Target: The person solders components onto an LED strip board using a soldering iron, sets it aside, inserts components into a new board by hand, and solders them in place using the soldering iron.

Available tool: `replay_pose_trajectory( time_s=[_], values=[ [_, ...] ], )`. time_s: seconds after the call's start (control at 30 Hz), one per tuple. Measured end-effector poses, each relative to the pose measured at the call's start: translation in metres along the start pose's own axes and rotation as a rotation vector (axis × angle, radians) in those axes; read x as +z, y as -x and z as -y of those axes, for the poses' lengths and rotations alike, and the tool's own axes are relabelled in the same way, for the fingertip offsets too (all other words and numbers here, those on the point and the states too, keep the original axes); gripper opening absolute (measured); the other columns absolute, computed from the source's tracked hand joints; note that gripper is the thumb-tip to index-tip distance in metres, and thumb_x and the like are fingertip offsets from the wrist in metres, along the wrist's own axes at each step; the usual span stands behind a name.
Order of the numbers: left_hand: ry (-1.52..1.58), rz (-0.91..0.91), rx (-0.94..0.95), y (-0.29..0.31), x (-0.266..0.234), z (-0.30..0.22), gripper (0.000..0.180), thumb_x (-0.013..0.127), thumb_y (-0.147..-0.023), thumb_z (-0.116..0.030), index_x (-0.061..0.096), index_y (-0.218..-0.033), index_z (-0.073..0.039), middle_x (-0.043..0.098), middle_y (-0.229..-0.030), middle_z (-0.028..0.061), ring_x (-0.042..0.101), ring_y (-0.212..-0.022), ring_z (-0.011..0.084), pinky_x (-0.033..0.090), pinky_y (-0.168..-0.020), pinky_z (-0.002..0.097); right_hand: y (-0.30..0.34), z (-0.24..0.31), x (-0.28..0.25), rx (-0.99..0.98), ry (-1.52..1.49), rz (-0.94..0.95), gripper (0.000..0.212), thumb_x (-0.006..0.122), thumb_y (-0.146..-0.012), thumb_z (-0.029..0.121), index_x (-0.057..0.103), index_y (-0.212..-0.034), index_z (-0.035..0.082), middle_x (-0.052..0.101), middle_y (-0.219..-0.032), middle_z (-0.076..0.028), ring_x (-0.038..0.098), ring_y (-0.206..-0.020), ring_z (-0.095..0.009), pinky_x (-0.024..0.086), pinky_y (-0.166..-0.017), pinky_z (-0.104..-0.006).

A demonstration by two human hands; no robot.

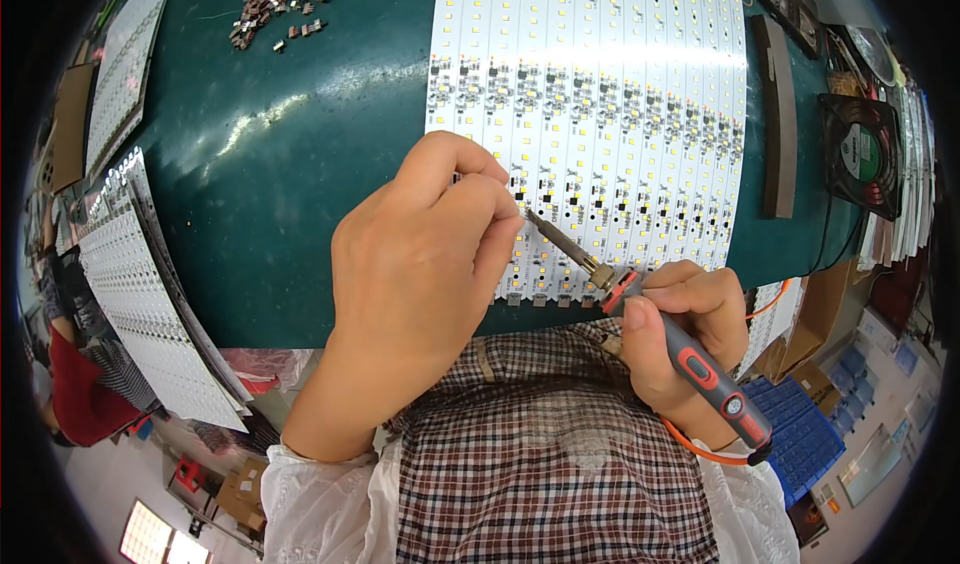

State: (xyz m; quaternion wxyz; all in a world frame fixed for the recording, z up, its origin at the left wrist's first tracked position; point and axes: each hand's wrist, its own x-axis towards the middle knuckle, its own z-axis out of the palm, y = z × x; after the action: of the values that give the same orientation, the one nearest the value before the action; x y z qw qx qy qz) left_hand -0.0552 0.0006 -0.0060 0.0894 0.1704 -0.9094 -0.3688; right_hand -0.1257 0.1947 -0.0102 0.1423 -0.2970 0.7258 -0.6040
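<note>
One soldering iron slants across the near part of the white LED panel, and from where I'm standing everything hangs on where its tip sits: just beside the fingertips of the left hand, on their right. Whether that tip touches the board or hovers a hair above it, I can't tell. The iron's long axis runs from the person's lower right up toward the upper left, cutting across the panel's narrow strips, which stretch away from the body. The panel lies flat on the green tabletop, ahead of the person and rather to the right, its near edge close to the checked apron. Of the two hands, the left is nearer the tip; it reaches in over the panel's left edge, knuckles up, thumb and forefinger drawn together, though what they pinch, if anything, is hidden. The right hand sits lower and farther right, closed round the iron's handle with thumb and fingers, wrist angled inward.
</note>
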Motion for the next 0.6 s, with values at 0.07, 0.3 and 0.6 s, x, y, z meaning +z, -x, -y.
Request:
replay_pose_trajectory(
  time_s=[0.07,0.3,0.6],
  values=[
    [0.02,-0.008,-0.006,0.001,-0.002,0.001,0.012,0.072,-0.072,0.003,0.063,-0.078,-0.002,0.063,-0.091,0.0059,0.055,-0.053,0.0088,0.044,-0.049,0.0231,0.0,0.0,0.0,-0.006,-0.011,-0.004,0.026,0.073,-0.077,-0.004,0.05,-0.089,-0.001,0.063,-0.074,-0.014,0.062,-0.061,-0.011,0.048,-0.05,-0.021],
    [0.213,-0.035,-0.176,0.005,-0.017,-0.003,0.013,0.067,-0.075,0.008,0.062,-0.083,0.0,0.063,-0.093,0.0072,0.056,-0.058,0.0043,0.044,-0.048,0.0185,0.001,-0.001,-0.003,-0.005,0.004,0.033,0.027,0.071,-0.078,-0.004,0.048,-0.092,0.0,0.062,-0.076,-0.013,0.062,-0.063,-0.011,0.048,-0.052,-0.0218],
    [0.123,-0.067,-0.136,0.009,-0.009,0.003,0.013,0.068,-0.073,0.006,0.06,-0.08,-0.002,0.064,-0.09,0.0053,0.052,-0.058,0.0035,0.041,-0.05,0.0181,-0.006,0.005,0.003,-0.043,-0.01,0.04,0.026,0.071,-0.078,-0.006,0.049,-0.092,0.0,0.062,-0.078,-0.013,0.062,-0.064,-0.012,0.049,-0.053,-0.0218]
  ],
)
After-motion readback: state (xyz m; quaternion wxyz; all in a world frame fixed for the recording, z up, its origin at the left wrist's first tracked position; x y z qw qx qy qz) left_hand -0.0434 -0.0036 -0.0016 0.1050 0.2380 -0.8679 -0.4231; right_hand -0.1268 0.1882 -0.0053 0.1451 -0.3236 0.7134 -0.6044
